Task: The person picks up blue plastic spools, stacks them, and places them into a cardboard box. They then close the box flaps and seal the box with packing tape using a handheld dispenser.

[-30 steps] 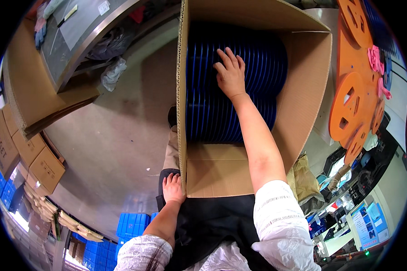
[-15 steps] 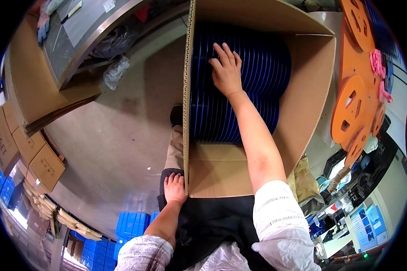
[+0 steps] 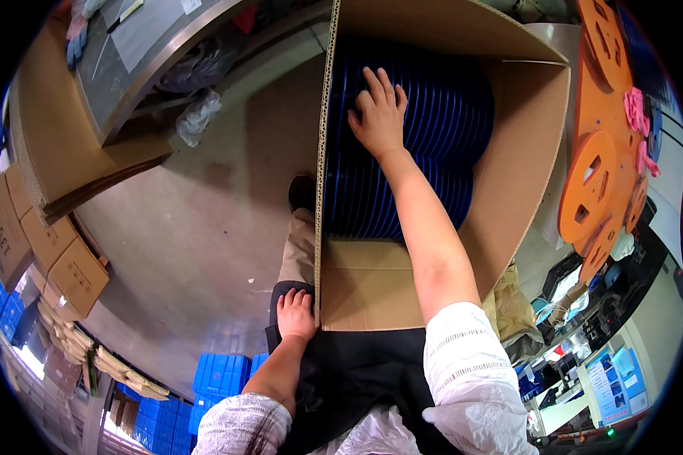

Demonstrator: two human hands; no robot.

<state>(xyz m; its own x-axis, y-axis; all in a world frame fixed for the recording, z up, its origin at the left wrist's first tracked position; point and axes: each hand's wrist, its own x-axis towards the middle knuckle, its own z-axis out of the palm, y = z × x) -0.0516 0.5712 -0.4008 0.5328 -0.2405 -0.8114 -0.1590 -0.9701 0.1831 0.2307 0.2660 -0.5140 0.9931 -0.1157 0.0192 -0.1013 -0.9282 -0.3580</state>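
A tall open cardboard box (image 3: 512, 159) stands in front of me, slightly to the right. Inside it, two rows of dark round discs with blue edges (image 3: 440, 114) are packed side by side, like reels or plates. My right hand (image 3: 381, 114) reaches into the box over the far row, fingers apart and slightly bent. Its fingertips are at the disc edges near the box's left wall; whether they press on them I cannot tell. My left hand (image 3: 296, 315) lies on the dark cloth over my left knee, fingers spread, beside the box's near left corner.
A metal-edged table (image 3: 140, 68) with a knife (image 3: 125, 15) stands at the far left, beside an open cardboard box (image 3: 61, 152). Closed cartons (image 3: 72, 277) and blue crates (image 3: 220, 375) are at the left. Orange slotted discs (image 3: 588, 186) stand at the right, near a cluttered desk.
My right hand has shifted slightly left across the discs, toward the box's left wall. The box sits a little further right in view. My left hand stays on the knee.
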